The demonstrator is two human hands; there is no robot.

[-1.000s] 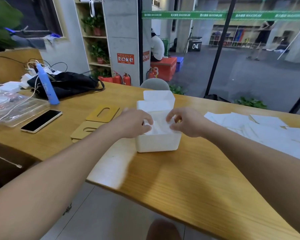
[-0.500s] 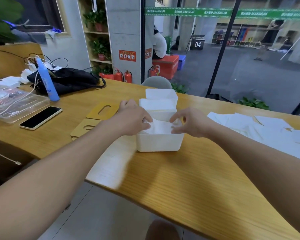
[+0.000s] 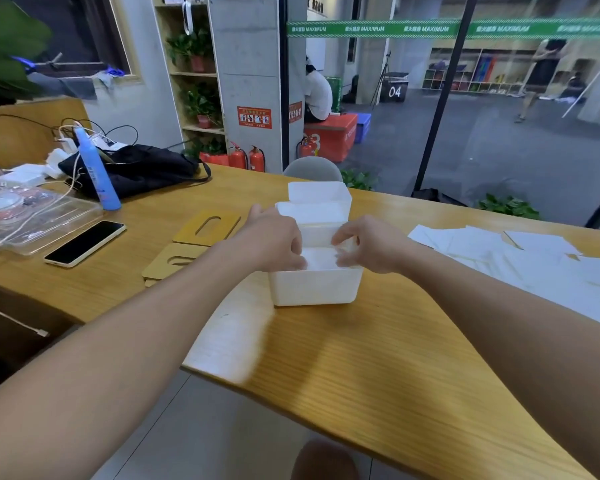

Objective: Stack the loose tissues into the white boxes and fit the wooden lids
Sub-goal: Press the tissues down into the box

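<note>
White box [image 3: 314,287]: partly filled
Left hand [image 3: 272,242], right hand [image 3: 369,245]: fingers curled, pressing tissues [image 3: 321,261]
Loose tissues [image 3: 520,258]: many left
Wooden lids [image 3: 207,228]: unfitted

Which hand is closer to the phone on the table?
The left hand. It is at the left side of the near white box, with the phone further off to its left. The right hand is across the box opening, farther away.

"MAXIMUM" on green banner [image 3: 430,28]; "04" on black bin [image 3: 394,88]
</note>
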